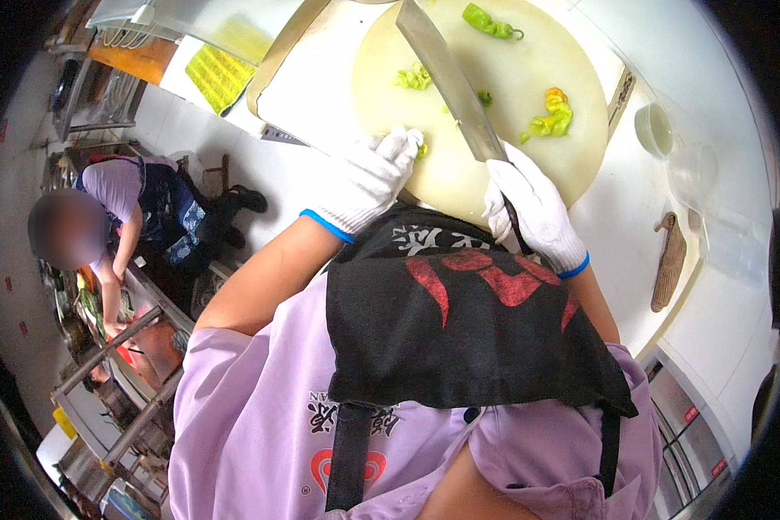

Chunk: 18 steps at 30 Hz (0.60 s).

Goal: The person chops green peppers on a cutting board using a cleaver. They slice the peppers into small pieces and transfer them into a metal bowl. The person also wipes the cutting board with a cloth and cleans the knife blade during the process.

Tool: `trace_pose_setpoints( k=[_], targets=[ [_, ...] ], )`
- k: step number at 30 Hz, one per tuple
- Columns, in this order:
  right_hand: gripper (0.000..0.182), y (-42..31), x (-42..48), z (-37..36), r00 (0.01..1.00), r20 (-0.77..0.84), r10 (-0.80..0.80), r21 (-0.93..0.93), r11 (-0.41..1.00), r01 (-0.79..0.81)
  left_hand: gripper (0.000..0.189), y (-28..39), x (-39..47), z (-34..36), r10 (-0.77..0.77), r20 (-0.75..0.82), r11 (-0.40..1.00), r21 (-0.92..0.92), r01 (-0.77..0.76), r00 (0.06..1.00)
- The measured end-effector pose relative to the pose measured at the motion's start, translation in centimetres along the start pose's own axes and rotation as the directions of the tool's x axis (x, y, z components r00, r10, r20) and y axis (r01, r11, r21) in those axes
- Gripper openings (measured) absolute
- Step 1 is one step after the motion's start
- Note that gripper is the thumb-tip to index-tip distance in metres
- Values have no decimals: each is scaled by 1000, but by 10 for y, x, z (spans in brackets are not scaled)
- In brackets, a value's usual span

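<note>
My right hand [536,205], in a white knit glove with a blue cuff, grips the dark handle of a broad-bladed kitchen knife [445,78]. Its blade slants up and left across a round, pale cutting board [390,58]. At the board's lower left edge is my left hand [377,172], gloved alike, its curled fingers on a small green pepper piece [422,151] mostly hidden by the glove. Chopped pepper [414,77] lies left of the blade. A whole green pepper [491,23] is at the top, and a wrinkled green pepper with an orange end [551,116] at right.
A yellow-green cloth [221,71] lies at upper left. Right of the board stand a greenish cup [654,129] and clear plastic containers [692,169], with a brown striped object [668,263] nearer me. At far left a person [114,195] bends over a metal-framed worktable [146,318].
</note>
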State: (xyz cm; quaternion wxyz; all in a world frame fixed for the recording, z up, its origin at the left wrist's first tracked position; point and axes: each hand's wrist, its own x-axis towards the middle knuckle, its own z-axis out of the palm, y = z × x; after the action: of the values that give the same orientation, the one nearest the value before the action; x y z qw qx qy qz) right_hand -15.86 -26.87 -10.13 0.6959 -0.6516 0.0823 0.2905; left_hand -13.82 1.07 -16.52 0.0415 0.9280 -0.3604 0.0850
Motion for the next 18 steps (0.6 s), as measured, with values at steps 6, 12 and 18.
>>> trace_pose_setpoints(
  k=[6,12,18],
  targets=[
    [51,-1,0,0,994,43,-98,-48,994,100,71,2,15,-29,-41,156,972,-223,75,987],
    [50,3,-2,1,992,54,-117,-115,986,123,68,26,16,-23,-133,201,989,-37,144,970],
    [51,8,-8,2,992,86,-94,-79,992,101,49,-24,6,-16,180,107,983,-65,-173,978]
  ],
)
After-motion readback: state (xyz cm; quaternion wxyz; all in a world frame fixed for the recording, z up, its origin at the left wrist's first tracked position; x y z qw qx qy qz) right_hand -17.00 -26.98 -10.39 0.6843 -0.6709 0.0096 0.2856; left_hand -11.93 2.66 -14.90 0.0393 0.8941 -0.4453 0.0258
